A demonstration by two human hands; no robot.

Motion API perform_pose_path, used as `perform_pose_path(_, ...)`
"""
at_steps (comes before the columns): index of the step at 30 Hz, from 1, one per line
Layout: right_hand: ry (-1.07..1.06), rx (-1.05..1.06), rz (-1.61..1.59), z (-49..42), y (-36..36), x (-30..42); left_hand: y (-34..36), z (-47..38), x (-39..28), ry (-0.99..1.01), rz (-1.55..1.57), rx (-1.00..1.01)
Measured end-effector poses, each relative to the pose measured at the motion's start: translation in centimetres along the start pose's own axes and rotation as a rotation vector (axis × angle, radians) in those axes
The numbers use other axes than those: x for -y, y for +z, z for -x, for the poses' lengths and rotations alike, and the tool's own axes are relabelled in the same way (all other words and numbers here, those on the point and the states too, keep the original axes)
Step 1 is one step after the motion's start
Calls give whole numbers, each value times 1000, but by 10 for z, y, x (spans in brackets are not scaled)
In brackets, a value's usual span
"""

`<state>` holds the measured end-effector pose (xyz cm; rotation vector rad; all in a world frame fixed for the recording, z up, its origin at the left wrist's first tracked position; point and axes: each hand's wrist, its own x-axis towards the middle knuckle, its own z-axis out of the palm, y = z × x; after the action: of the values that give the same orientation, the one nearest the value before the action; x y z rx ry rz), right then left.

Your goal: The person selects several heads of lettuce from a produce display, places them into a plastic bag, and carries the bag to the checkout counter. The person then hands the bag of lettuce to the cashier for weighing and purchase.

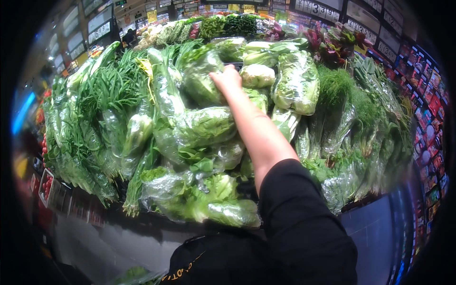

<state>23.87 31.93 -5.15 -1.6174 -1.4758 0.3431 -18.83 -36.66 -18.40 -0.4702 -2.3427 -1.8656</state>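
My right hand [229, 77] reaches far forward over a heap of vegetables, with the thumb on the left and the fingers mostly hidden. It grips the right side of a bagged head of leafy lettuce [201, 80], which looks slightly blurred. Just right of the hand lies a pale wrapped cabbage [258, 75], and beyond that a large wrapped napa cabbage [297, 82]. Below my forearm rests a wrapped head of lettuce [208, 126]. Nearer to me are bagged lettuces [213, 199] at the display's front edge. My left hand is out of view.
Leafy green bundles [107, 82] fill the left side; feathery dill-like greens [335, 85] stand at right. Red-leaved vegetables [327, 44] and green peppers [240, 25] lie farther back. At bottom left, bagged greens [137, 274] show near my body. Packaged goods [427, 117] line the right.
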Motion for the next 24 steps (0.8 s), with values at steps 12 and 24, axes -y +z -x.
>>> perform_pose_path(12,195,-264,-687,-81,-9,-2,5,-31,24,-439,256,-211)
perform_pose_path(24,-434,510,756,12,22,33,9,-10,24,-465,146,-209)
